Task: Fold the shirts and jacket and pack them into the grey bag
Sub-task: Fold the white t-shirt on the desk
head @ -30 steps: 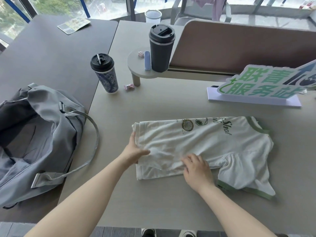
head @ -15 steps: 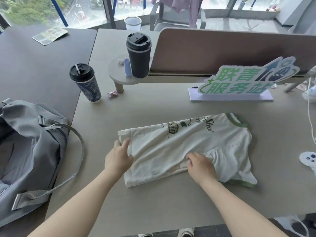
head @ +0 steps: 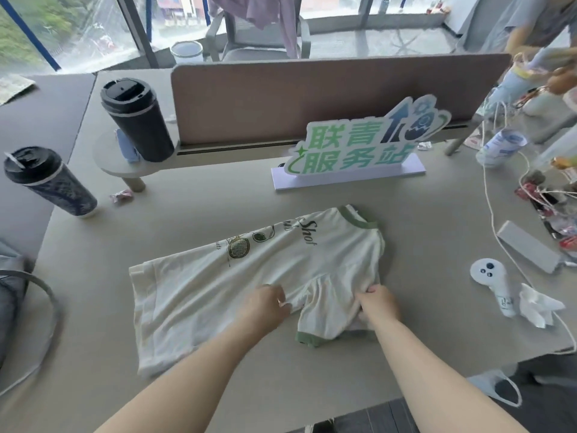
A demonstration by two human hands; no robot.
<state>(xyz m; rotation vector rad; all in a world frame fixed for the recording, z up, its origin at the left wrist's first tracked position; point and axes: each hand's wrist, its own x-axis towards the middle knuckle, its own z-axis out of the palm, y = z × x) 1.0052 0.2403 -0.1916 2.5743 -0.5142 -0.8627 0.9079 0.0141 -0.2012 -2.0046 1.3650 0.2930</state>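
Observation:
A white T-shirt [head: 218,282] with green trim and a tennis print lies half folded lengthwise on the grey table [head: 421,232]. My left hand [head: 265,303] rests on its near edge at the middle, fingers curled onto the cloth beside the sleeve. My right hand [head: 379,303] grips the fabric at the right side of the green-edged sleeve [head: 321,320]. Only a strap and a corner of the grey bag [head: 12,295] show at the far left edge.
Two black-lidded cups [head: 50,182] [head: 137,120] stand at the back left, a green sign [head: 359,142] behind the shirt. A white controller [head: 493,285], tissue, cables and clutter lie at the right. Another person stands at the top right. A purple garment [head: 265,14] hangs on a chair.
My left hand moved from the shirt's left end to its middle. My right hand shifted right to the sleeve's outer side. The view swung right, so the bag is nearly out of sight.

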